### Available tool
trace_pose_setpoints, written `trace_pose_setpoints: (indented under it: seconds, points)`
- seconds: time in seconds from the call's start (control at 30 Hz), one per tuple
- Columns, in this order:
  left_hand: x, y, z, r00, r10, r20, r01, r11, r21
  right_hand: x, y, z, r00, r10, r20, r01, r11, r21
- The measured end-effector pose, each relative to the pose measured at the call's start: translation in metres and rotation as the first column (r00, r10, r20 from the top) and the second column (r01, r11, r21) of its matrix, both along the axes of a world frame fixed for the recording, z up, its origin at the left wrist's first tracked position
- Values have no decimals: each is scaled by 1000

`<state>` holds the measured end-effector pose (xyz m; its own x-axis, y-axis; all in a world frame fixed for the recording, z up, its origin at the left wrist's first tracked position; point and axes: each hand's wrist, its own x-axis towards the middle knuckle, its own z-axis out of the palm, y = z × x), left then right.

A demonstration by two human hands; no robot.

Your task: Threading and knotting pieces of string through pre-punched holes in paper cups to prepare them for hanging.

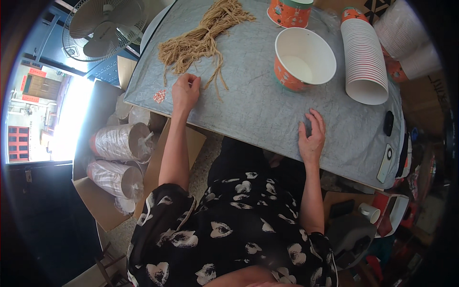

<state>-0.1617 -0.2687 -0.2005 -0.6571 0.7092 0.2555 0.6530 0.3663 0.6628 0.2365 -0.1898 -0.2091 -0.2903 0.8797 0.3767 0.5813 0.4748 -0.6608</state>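
My left hand [185, 92] is closed, its fingertips pinched together just in front of a bundle of tan strings [196, 43]. Whatever the pinch holds is too small or hidden to make out. Beside that hand lies a small patch of pink-and-white bits [159, 96]. My right hand [313, 135] rests near the table's front edge with fingers apart and nothing in it. Beyond it stands a large paper tub [306, 57], white inside and orange printed outside, its mouth tilted toward me. A second orange tub [289, 13] is behind it, partly cut off.
A long nested stack of paper tubs [366, 62] lies on the grey-covered table [239, 105] at the right, more stacks behind. A black object [388, 123] and a pale remote-like device [384, 162] lie by the right edge. An open carton [110, 201] of wrapped tubs stands below left; a fan [103, 31] beyond.
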Motion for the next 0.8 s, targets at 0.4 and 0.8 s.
trace_pose_setpoints:
  seconds: [0.4,0.8]
  points:
    - [191,-42,66,602,-601,525,665,742,87,-37,-35,78,767,458,-449,-581,792,-186]
    - [188,-20,67,249,-508,825,568,766,300,-13,-40,63,856,276,-437,-452,810,-373]
